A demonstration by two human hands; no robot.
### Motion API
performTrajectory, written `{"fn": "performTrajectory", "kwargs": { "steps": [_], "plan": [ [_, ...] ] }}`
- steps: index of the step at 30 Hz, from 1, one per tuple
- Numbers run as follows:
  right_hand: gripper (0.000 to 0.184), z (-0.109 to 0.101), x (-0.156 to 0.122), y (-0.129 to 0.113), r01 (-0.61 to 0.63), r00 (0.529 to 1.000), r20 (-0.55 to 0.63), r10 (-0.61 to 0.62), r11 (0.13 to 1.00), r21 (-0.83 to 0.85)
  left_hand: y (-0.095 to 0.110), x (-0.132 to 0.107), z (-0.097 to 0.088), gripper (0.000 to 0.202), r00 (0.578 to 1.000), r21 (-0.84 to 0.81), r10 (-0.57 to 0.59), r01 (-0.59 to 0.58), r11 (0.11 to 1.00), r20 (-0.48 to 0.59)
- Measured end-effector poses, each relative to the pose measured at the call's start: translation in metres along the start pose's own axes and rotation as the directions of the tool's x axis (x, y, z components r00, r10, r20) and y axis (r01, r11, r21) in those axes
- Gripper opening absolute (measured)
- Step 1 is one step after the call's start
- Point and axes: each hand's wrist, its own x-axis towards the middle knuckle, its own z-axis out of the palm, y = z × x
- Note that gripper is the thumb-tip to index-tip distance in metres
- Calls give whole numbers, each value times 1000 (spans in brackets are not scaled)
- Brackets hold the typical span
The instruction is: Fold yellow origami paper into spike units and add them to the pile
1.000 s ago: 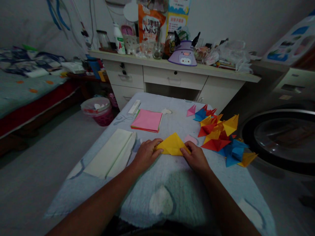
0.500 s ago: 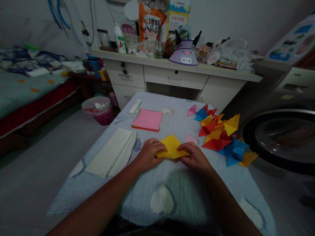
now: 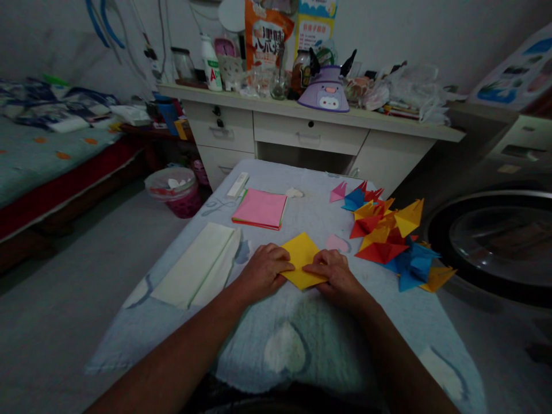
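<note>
A yellow sheet of origami paper (image 3: 302,253) lies diamond-shaped between my hands, low over the cloth-covered table. My left hand (image 3: 268,267) grips its left corner, thumb and fingers closed on the edge. On the opposite side, my right hand (image 3: 334,273) holds the right corner, with a finger laid across the paper's face. Beyond them rests a stack of square coloured paper (image 3: 261,208), pink on top. Folded paper cranes (image 3: 382,236) in red, yellow, blue and pink are heaped at the right.
On the table's left lies a folded pale cloth or paper (image 3: 196,264), with a small white box (image 3: 237,185) farther back. A cluttered white cabinet (image 3: 310,132) stands behind the table. A pink bin (image 3: 175,192) is on the floor at left; a washing machine (image 3: 495,241) stands at right.
The yellow paper now shows as a fuller, flatter diamond, its near corner visible below my fingers. My right fingers have moved left across its face. The view has shifted slightly.
</note>
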Motion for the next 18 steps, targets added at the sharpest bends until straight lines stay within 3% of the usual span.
{"fn": "performTrajectory", "kwargs": {
  "steps": [5,8,13,15,18],
  "plan": [
    [18,-3,-1,6,-41,999,-27,45,989,142,-3,3,-4,12,991,-32,-123,121,992,-58],
    [21,-3,0,9,-76,995,-56,87,980,185,-5,4,-5,17,974,-43,-200,196,980,-109],
    [24,3,4,12,-226,964,-125,235,971,82,-3,8,-5,16,954,-77,-280,272,959,-111],
    [22,6,5,13,-282,945,-156,286,958,50,-1,10,-3,21,943,-111,-317,306,946,-103],
    [19,9,6,13,-324,924,-197,328,945,54,0,11,0,44,915,-220,-388,359,907,-107]
  ]
}}
